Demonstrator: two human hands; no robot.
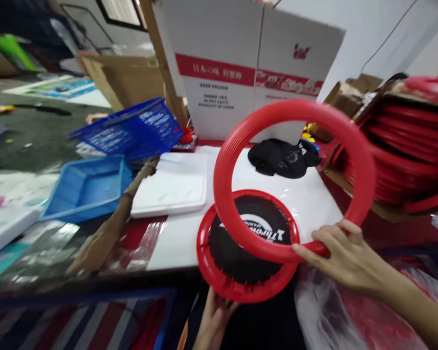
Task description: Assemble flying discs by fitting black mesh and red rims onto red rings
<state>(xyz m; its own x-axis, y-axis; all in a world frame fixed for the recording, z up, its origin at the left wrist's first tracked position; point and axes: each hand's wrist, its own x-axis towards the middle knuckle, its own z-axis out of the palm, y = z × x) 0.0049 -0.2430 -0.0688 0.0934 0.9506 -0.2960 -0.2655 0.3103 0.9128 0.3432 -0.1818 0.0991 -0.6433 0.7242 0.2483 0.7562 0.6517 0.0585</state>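
Observation:
My right hand (345,250) is closed on the lower right part of a plain red plastic ring (224,180), raised and tilted above the table. Below and partly behind it lies a round disc (222,243) with a black fabric centre, white lettering and a red rim. My left hand (217,313) grips the disc's near edge from below; its fingertips are hidden under the rim. The ring overlaps the disc in view, and I cannot tell whether they touch. Black fabric pieces (284,158) with white print lie on the white tabletop (175,248) beyond the disc.
At the right, a cardboard box (383,209) is packed with red rings (412,141). A tall white carton (226,63) stands at the back. To the left are a white foam slab (171,187), a light blue tray (91,184) and a dark blue basket (138,129).

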